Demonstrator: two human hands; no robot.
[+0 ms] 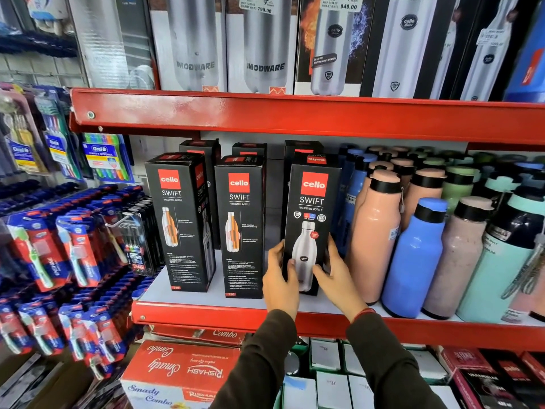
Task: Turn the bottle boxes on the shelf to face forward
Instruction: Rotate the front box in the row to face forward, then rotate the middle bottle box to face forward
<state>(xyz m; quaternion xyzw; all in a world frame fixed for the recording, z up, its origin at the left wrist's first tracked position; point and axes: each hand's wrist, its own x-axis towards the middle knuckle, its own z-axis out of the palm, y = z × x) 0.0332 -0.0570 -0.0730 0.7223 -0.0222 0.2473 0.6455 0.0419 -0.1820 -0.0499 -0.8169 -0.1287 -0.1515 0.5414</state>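
Observation:
Three tall black Cello Swift bottle boxes stand in the front row of the middle shelf (pixel 206 301). The left box (pixel 180 222) is turned a little, showing a side panel. The middle box (pixel 240 228) shows its text face. The right box (pixel 309 219) shows the steel-bottle picture. My left hand (pixel 278 274) grips its lower left edge and my right hand (pixel 336 273) grips its lower right edge. More black boxes (pixel 249 149) stand behind, mostly hidden.
Loose coloured bottles (pixel 413 255) crowd the shelf right of the held box, touching distance away. Larger bottle boxes (pixel 265 45) fill the shelf above. Toothbrush packs (pixel 73 246) hang at the left. Red combo cartons (pixel 182 370) sit below.

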